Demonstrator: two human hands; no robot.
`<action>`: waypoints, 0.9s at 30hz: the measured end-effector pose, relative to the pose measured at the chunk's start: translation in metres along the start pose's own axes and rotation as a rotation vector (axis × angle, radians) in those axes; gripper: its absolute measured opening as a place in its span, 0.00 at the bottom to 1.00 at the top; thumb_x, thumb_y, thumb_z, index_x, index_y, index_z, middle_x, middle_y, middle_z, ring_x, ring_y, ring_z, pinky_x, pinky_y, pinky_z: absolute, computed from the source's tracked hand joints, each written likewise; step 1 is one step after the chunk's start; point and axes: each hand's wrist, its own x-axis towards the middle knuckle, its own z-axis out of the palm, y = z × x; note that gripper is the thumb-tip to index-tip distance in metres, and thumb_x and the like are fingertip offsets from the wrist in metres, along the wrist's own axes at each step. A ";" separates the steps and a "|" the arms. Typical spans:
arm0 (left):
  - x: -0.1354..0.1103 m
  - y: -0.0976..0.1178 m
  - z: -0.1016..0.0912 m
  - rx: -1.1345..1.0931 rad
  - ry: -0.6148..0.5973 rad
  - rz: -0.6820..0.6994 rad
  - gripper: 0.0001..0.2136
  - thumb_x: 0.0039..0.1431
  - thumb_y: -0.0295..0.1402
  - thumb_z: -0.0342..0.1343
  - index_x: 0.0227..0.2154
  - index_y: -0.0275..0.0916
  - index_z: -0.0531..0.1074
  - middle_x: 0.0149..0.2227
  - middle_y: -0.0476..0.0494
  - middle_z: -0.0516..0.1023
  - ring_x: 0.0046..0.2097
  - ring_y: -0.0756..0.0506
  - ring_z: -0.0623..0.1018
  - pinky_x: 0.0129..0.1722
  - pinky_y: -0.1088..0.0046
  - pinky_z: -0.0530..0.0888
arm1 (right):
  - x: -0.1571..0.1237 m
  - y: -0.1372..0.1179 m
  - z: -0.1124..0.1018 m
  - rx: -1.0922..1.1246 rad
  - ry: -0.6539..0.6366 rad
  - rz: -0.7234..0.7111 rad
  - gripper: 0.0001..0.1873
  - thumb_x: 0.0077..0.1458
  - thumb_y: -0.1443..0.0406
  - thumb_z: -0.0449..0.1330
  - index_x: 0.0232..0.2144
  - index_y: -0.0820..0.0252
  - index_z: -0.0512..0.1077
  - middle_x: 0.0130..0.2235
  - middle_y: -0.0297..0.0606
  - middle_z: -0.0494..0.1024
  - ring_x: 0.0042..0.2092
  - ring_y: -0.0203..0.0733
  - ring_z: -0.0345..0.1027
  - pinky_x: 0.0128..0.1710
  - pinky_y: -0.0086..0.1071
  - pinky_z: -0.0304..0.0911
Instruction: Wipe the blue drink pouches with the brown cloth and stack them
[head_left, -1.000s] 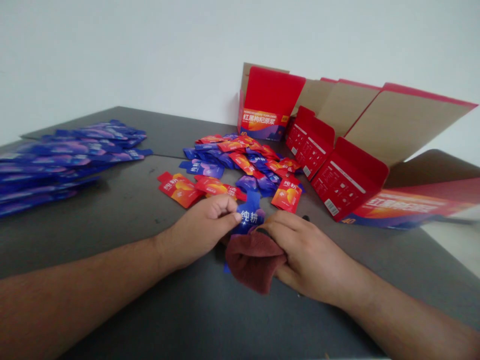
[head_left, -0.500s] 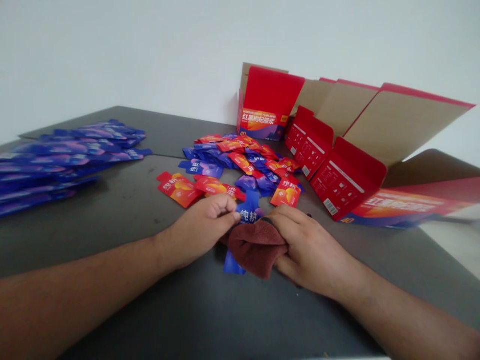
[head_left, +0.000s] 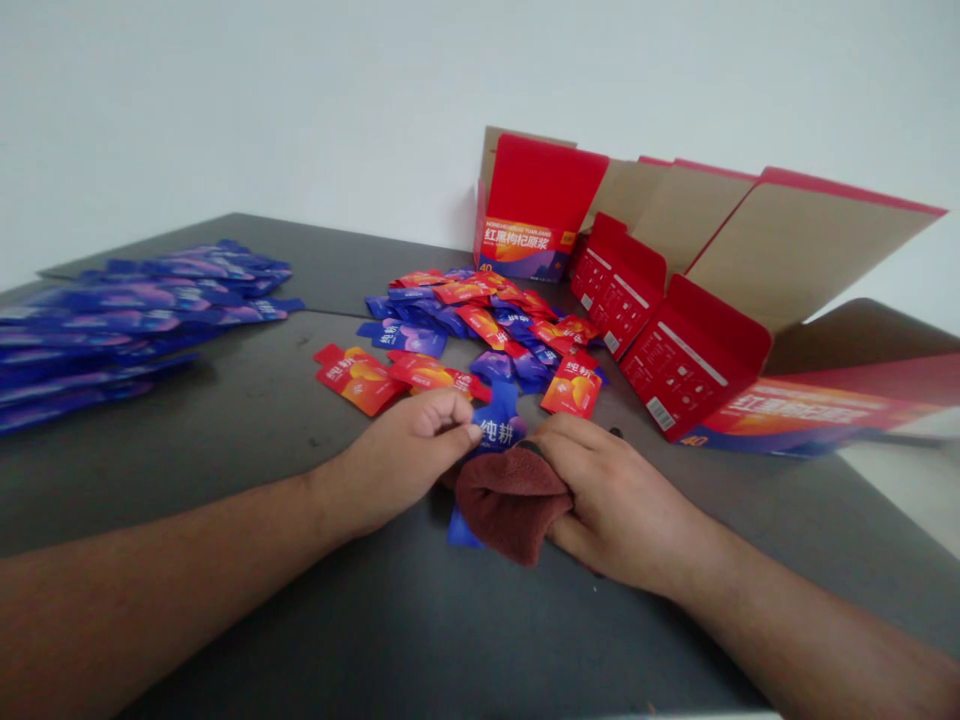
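My left hand (head_left: 397, 460) pinches the edge of a blue sachet with white Chinese characters (head_left: 495, 433), its fingertips at the sachet's left side. My right hand (head_left: 611, 505) grips a dark reddish-brown cloth (head_left: 511, 505) and presses it over the lower part of that sachet. Only a blue corner of the sachet shows below the cloth. Just beyond my hands lies a loose heap of red and blue sachets (head_left: 480, 330). A red sachet (head_left: 572, 390) is the closest one to my right hand.
A long stack of blue sachets (head_left: 127, 320) lies at the left of the dark grey table (head_left: 225, 470). Opened red-and-cardboard boxes (head_left: 694, 360) stand at the back right against a white wall (head_left: 225, 120). The table's edge runs along the lower right.
The cloth has shifted on the sachet, leaving more of the sachet's lower blue corner showing than a second ago. My left hand has stayed nearly still.
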 end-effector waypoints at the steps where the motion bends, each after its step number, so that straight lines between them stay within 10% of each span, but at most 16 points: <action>1: -0.001 0.001 0.000 0.011 -0.001 -0.006 0.11 0.66 0.39 0.56 0.31 0.40 0.67 0.26 0.53 0.69 0.27 0.51 0.68 0.28 0.75 0.67 | 0.000 -0.001 0.000 0.024 -0.029 -0.043 0.09 0.59 0.69 0.62 0.43 0.59 0.71 0.42 0.39 0.75 0.44 0.45 0.69 0.43 0.36 0.66; 22: 0.001 -0.002 0.000 0.021 0.013 0.014 0.10 0.66 0.38 0.55 0.30 0.40 0.67 0.26 0.53 0.69 0.28 0.51 0.68 0.27 0.75 0.65 | 0.001 0.001 0.000 -0.037 0.023 0.060 0.07 0.59 0.69 0.63 0.40 0.59 0.69 0.41 0.40 0.74 0.43 0.45 0.68 0.41 0.37 0.66; 27: 0.000 0.003 0.000 0.052 0.011 -0.004 0.10 0.65 0.38 0.56 0.30 0.40 0.67 0.25 0.53 0.69 0.26 0.51 0.66 0.26 0.76 0.65 | -0.001 -0.002 -0.001 0.064 -0.092 -0.106 0.12 0.60 0.70 0.62 0.47 0.58 0.72 0.45 0.39 0.76 0.46 0.44 0.70 0.45 0.36 0.67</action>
